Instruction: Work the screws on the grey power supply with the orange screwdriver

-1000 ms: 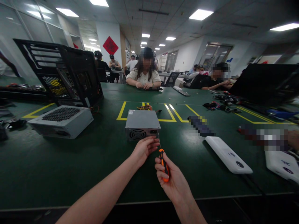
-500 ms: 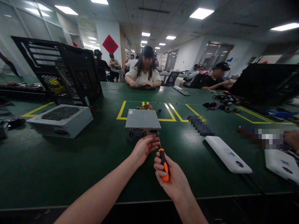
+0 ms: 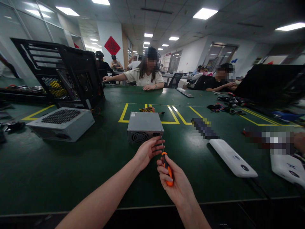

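Note:
A grey metal computer power supply [image 3: 145, 121] lies in front of me, its fan side facing me and coloured cables behind it. My right hand [image 3: 175, 181] is closed round the orange and black handle of a screwdriver [image 3: 169, 175]. The thin shaft points away from me, and its tip is at the lower right corner of the power supply's near face; whether it sits on a screw is too small to tell. My left hand [image 3: 149, 152] is at the front of the power supply beside the shaft, fingers extended and apart. I cannot tell whether its fingertips touch the casing.
A second power supply [image 3: 63, 122] lies at left, before an open black computer case [image 3: 62, 73]. At right are a white device [image 3: 232, 158], a blurred-out dark object [image 3: 205, 128] and cables [image 3: 220, 107]. A person [image 3: 149, 71] sits across the green table [image 3: 107, 178].
My right hand has shifted its fingers slightly on the screwdriver handle, which has turned a little. The left hand stays in place. The person opposite has stretched an arm out towards the computer case.

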